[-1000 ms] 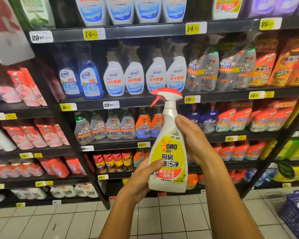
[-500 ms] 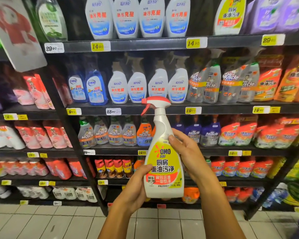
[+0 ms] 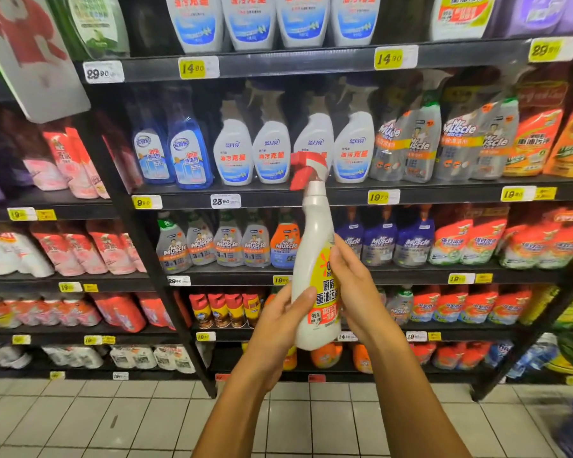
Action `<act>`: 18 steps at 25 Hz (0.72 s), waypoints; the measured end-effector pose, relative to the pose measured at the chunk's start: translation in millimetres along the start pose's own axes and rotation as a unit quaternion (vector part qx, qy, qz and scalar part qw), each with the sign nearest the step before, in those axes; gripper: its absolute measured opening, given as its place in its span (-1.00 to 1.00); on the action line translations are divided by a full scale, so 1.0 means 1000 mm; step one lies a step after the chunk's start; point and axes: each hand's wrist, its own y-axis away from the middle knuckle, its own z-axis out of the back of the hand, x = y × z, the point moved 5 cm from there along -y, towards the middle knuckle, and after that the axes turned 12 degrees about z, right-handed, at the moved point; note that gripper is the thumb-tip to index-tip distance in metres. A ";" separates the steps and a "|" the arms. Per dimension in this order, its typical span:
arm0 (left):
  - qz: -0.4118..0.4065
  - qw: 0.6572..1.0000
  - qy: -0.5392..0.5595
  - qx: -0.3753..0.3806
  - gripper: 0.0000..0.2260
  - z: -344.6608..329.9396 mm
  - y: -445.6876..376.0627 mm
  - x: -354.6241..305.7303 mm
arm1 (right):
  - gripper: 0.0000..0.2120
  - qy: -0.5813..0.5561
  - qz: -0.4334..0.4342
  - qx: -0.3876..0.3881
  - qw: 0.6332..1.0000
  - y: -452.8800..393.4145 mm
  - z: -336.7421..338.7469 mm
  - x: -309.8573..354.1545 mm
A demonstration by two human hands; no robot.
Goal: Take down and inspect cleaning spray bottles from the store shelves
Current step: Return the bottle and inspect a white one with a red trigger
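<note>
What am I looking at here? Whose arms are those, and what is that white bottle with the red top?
This picture comes from a camera worn on a person's head, so you see what they see, looking forward and down. The two arms are that person's own. They stand in a shop facing black shelves full of cleaning bottles and refill bags, with yellow price tags along the edges. The left hand holds the lower part of a white spray bottle with a red trigger on top, and the right hand holds its side, partly covering the yellow label. The person holds it up in front of the shelves to look at it. Below is a pale tiled floor.
</note>
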 end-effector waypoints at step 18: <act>-0.018 0.993 -0.113 -0.001 -0.79 0.040 0.007 -0.013 | -0.44 -0.167 -0.095 -0.104 0.976 0.002 -0.033 -0.033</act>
